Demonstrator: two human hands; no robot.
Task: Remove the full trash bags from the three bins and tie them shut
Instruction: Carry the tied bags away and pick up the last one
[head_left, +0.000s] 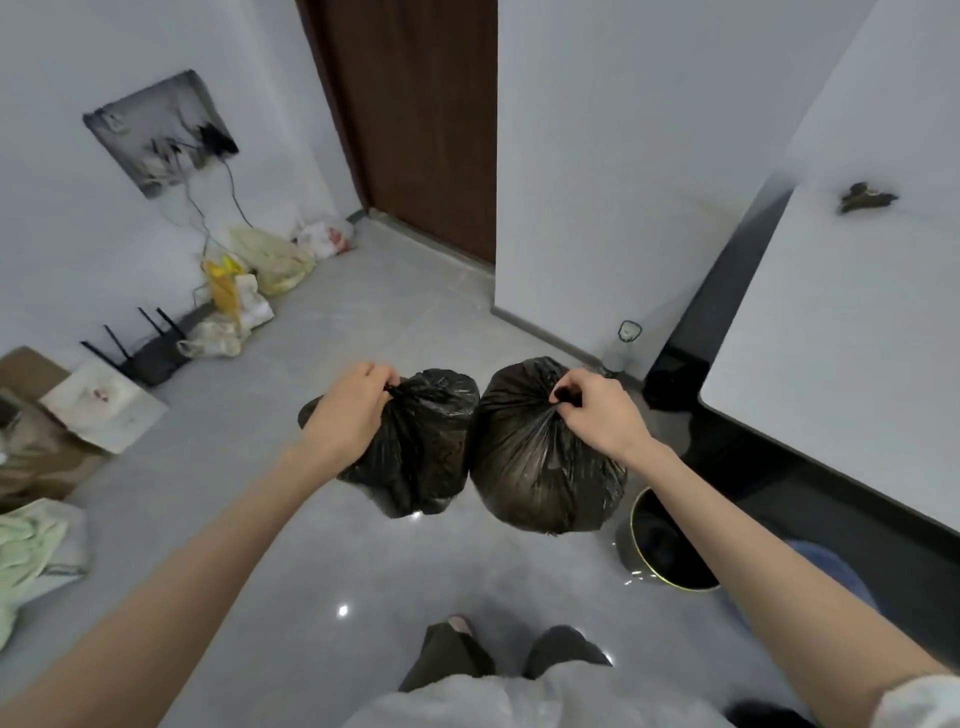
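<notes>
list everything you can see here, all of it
left trash bag: one, black, held up over the floor, centre
right trash bag: one, black, held up close beside the left one
bin: one, dark with a yellowish rim, on the floor under the right forearm
plastic bags: several, white and yellow, on the floor along the left wall
router: one, black with antennas, on the floor by the left wall
wall recess: one, grey, left wall, cables hanging out
door: one, dark brown, at the back
table: one, white top, right
floor: grey, glossy tiles
left hand: one, grips the left bag's gathered neck
right hand: one, pinches the right bag's gathered neck
</notes>
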